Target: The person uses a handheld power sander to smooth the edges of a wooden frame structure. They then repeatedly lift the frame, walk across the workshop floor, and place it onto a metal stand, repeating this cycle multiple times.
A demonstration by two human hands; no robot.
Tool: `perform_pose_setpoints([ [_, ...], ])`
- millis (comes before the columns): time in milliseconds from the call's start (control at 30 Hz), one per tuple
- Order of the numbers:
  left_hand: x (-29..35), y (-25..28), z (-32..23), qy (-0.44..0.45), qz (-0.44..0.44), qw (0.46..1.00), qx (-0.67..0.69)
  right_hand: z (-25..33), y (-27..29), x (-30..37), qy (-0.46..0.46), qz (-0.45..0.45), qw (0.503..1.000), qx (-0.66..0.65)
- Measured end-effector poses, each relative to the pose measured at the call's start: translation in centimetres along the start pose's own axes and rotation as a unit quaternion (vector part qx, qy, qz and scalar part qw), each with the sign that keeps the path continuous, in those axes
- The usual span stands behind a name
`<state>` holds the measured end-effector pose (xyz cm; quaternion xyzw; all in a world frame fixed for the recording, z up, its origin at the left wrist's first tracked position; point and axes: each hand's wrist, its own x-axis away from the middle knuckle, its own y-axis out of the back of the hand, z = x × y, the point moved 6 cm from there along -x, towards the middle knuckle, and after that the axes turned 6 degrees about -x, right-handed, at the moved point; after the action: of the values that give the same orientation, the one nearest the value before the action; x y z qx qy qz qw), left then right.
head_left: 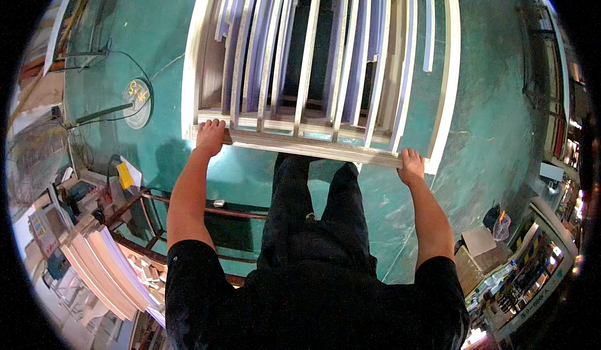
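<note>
Before us is 1 slatted frame (308, 53); our left hand (211, 135) is on its near rail (313, 147) by the left end, our right hand (411, 167) by the right. Left of the frame, a round base (139, 113) sits on the floor (388, 218). Stacked boards (103, 268) lie to our left, a plastic bag (501, 230) to our right.

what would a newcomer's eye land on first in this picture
Probably the big pale slatted rack at the top centre, gripped along its near edge by the left hand and right hand. Next, the green floor spreading around it, with a round disc to the left. Stacked boards stand out at lower left.
</note>
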<state>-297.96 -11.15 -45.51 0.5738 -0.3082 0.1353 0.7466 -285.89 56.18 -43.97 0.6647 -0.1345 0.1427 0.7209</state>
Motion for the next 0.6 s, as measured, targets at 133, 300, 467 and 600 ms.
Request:
perform_pose_setpoints([
  [133, -0.8, -2.8, 5.1, 0.011, -0.025, 1.000, 0.008, 5.1, -0.4, -2.7, -0.011, 0.035, 0.999, 0.001],
  [300, -2.9, -3.9, 8.0, 0.002, -0.045, 0.999, 0.019, 8.6, -1.6, -5.3, 0.006, 0.020, 1.000, 0.013],
  [467, -4.4, -6.3, 8.1, -0.013, -0.036, 0.999, 0.020, 9.0, -3.6, -6.6, -0.002, 0.048, 0.998, 0.030],
  [600, -6.7, -8.4, 8.5, 0.000, -0.061, 0.998, 0.035, 8.7, -4.8, -8.4, -0.003, 0.047, 0.999, 0.027],
])
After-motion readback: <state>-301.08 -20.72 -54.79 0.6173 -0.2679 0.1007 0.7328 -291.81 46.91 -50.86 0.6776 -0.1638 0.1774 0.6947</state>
